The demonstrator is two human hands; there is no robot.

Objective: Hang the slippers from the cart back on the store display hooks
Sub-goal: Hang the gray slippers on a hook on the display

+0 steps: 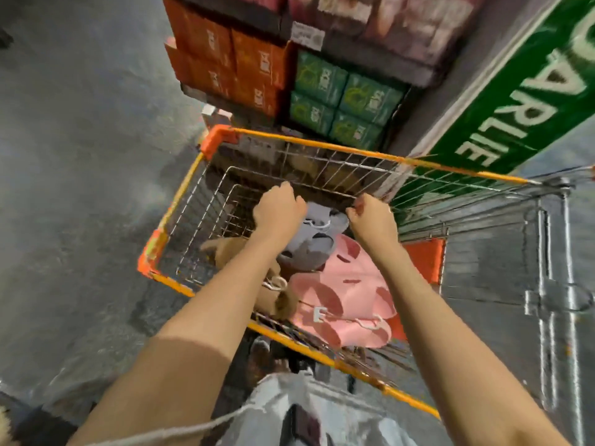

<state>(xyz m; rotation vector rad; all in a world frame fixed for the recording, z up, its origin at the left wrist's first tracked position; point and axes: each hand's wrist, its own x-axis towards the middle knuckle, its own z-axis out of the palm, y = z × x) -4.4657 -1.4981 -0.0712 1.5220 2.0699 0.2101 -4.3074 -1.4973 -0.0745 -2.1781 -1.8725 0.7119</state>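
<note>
The grey slippers were seen inside the cart, lying on the pile between the two wrists, with a white hanger loop on their upper part. Their long axis appeared to run from the far wall of the cart toward the person. Nearer to the person than the grey slippers, and touching them, the pink slippers were laid; on the left of the grey slippers, partly hidden under the forearm, the tan slippers were found.

The left hand was held just above the far end of the grey slippers, fingers curled together; whether the loop was pinched could not be told. The right hand was closed in the same way, just beside the grey slippers on the right; what it held could not be told either. The left hand was judged the nearer to the loop. Beyond the cart, stacked boxes were standing; no display hooks were visible.
</note>
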